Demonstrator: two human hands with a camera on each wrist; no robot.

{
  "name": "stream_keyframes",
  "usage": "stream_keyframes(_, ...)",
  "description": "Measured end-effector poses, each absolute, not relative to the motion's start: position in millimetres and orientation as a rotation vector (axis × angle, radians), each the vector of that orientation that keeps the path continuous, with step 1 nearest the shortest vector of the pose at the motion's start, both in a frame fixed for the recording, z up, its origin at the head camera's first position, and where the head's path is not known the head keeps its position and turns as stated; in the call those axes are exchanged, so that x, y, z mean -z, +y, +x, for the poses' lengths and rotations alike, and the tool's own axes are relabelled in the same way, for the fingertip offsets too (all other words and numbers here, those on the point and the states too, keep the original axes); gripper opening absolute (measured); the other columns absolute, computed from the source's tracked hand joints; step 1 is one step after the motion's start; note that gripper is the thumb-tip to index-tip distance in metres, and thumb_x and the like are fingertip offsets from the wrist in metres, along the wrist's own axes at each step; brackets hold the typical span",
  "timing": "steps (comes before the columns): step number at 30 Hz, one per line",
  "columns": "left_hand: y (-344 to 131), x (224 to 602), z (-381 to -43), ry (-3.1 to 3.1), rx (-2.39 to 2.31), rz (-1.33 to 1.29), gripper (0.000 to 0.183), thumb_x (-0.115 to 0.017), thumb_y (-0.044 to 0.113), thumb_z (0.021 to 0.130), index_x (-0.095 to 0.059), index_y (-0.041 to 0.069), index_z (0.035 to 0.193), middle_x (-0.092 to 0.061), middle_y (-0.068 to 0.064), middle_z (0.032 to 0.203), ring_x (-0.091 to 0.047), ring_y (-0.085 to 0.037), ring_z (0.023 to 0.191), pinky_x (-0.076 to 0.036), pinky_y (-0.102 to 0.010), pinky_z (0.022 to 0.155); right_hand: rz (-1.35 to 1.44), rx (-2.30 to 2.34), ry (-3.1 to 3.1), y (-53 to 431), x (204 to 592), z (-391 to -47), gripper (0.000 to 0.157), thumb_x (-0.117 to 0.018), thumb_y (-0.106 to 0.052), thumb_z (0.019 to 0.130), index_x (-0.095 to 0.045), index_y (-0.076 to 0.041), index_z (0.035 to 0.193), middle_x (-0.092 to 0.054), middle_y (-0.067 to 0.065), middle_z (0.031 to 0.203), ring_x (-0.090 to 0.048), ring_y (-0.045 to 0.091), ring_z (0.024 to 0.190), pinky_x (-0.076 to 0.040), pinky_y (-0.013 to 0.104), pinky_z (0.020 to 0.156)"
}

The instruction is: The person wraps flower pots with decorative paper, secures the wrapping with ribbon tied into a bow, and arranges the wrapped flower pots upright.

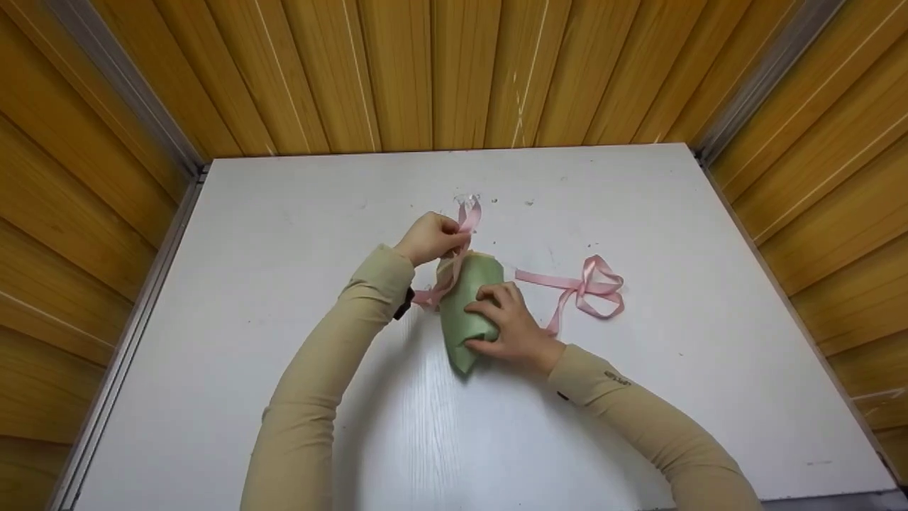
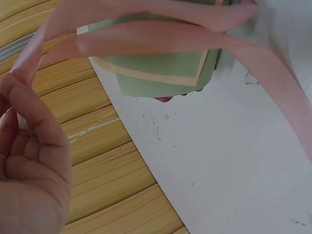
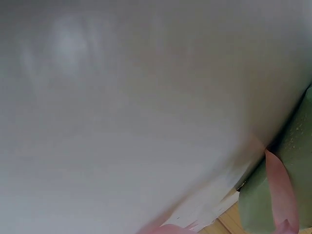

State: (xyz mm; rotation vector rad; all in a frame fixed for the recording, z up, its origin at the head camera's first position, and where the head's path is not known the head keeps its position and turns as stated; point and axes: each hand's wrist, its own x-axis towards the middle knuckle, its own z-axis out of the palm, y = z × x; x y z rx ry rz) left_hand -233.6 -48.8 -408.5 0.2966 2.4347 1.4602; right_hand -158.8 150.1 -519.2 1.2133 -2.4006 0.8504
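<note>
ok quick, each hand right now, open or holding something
Left hand: closed, pinching pink ribbon.
Right hand: closed, holding the green wrapped bundle.

Head view high, facing forward-down across white table (image 1: 298, 234); wrist views close (right one mostly tabletop), sharing green wrapping paper (image 1: 457, 323).

Left arm (image 1: 323, 369) reaches forward, slanting inward; left hand (image 1: 434, 238) pinches, thumb against curled fingers; right arm (image 1: 638, 419) angles in from the lower right; right hand (image 1: 512, 328) grips lower down, fingers bent, thumb apart from them.
</note>
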Motion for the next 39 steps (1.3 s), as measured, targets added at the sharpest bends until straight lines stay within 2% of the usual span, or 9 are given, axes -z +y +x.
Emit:
stream_keyframes(7,-35.7,414.5,-237.3,2.431,-1.477,0.253,0.022,-0.056,0.013,0.094,-0.067,-0.002,0.083,-0.057,0.002,0.065,-0.053,-0.006,0.061,-0.048,-0.018,0.062,1.211,-0.859,-2.445,150.5,520.6,-157.2,0.047,-0.079,-0.039,0.073,-0.064,-0.015,0.110,-0.047,0.009,0.116,-0.039,0.027,0.106,-0.038,0.047,0.091)
stream_keyframes(14,-21.0,414.3,-239.2,2.413,-1.577,0.305,0.023,-0.056,0.015,0.095,-0.065,0.001,0.079,-0.058,0.002,0.070,-0.053,-0.007,0.067,-0.048,-0.019,0.067,1.209,-0.864,-2.443,150.8,521.5,-157.0,0.048,-0.079,-0.039,0.073,-0.064,-0.013,0.110,-0.048,0.010,0.116,-0.039,0.026,0.106,-0.037,0.045,0.091)
stream_keyframes(18,-12.2,414.3,-239.4,2.394,-1.598,0.336,0.023,-0.057,0.016,0.095,-0.066,-0.001,0.083,-0.058,0.001,0.074,-0.052,-0.008,0.069,-0.046,-0.018,0.066,1.195,-0.867,-2.473,150.4,519.7,-156.3,0.048,-0.078,-0.041,0.074,-0.064,-0.013,0.111,-0.048,0.010,0.116,-0.039,0.027,0.106,-0.037,0.046,0.092)
stream_keyframes(22,-4.9,416.5,-239.5,2.384,-1.520,0.351,0.024,-0.057,0.019,0.095,-0.069,-0.002,0.095,-0.060,-0.002,0.083,-0.051,-0.011,0.075,-0.047,-0.019,0.070,1.192,-0.879,-2.496,149.7,518.2,-155.4,0.048,-0.078,-0.040,0.074,-0.064,-0.013,0.112,-0.048,0.011,0.117,-0.039,0.028,0.108,-0.037,0.046,0.092)
stream_keyframes(24,-2.8,417.8,-239.5,2.398,-1.424,0.395,0.025,-0.057,0.020,0.096,-0.069,0.000,0.105,-0.064,-0.006,0.094,-0.054,-0.012,0.082,-0.048,-0.021,0.075,1.197,-0.875,-2.482,149.2,518.2,-155.3,0.048,-0.078,-0.039,0.074,-0.064,-0.012,0.111,-0.048,0.011,0.117,-0.039,0.028,0.107,-0.036,0.046,0.092)
stream_keyframes(28,-2.5,420.1,-238.6,2.400,-1.250,0.483,0.035,-0.053,0.020,0.097,-0.058,0.006,0.129,-0.062,-0.013,0.119,-0.059,-0.018,0.102,-0.049,-0.027,0.088,1.213,-0.846,-2.436,148.6,518.3,-155.5,0.047,-0.078,-0.039,0.073,-0.064,-0.012,0.109,-0.049,0.011,0.115,-0.039,0.028,0.106,-0.035,0.046,0.092)
stream_keyframes(30,-4.1,420.6,-237.8,2.383,-1.228,0.477,0.040,-0.051,0.020,0.098,-0.052,0.007,0.135,-0.058,-0.014,0.125,-0.058,-0.022,0.108,-0.049,-0.032,0.092,1.218,-0.844,-2.427,148.7,518.3,-155.6,0.047,-0.078,-0.038,0.073,-0.064,-0.012,0.109,-0.049,0.012,0.115,-0.039,0.028,0.105,-0.035,0.047,0.092)
stream_keyframes(33,-8.3,420.4,-236.4,2.410,-1.264,0.445,0.038,-0.049,0.020,0.099,-0.052,0.006,0.134,-0.058,-0.014,0.126,-0.057,-0.025,0.111,-0.048,-0.036,0.094,1.214,-0.841,-2.421,149.3,518.8,-156.4,0.047,-0.079,-0.038,0.073,-0.064,-0.012,0.109,-0.049,0.012,0.114,-0.040,0.028,0.104,-0.035,0.047,0.091)
stream_keyframes(39,-21.2,419.9,-227.0,2.492,-1.418,0.415,0.031,-0.049,0.017,0.098,-0.057,0.003,0.125,-0.061,-0.014,0.118,-0.057,-0.025,0.108,-0.047,-0.035,0.093,1.203,-0.831,-2.416,151.3,520.1,-158.7,0.048,-0.079,-0.040,0.072,-0.064,-0.012,0.109,-0.048,0.011,0.114,-0.039,0.028,0.102,-0.035,0.046,0.090)
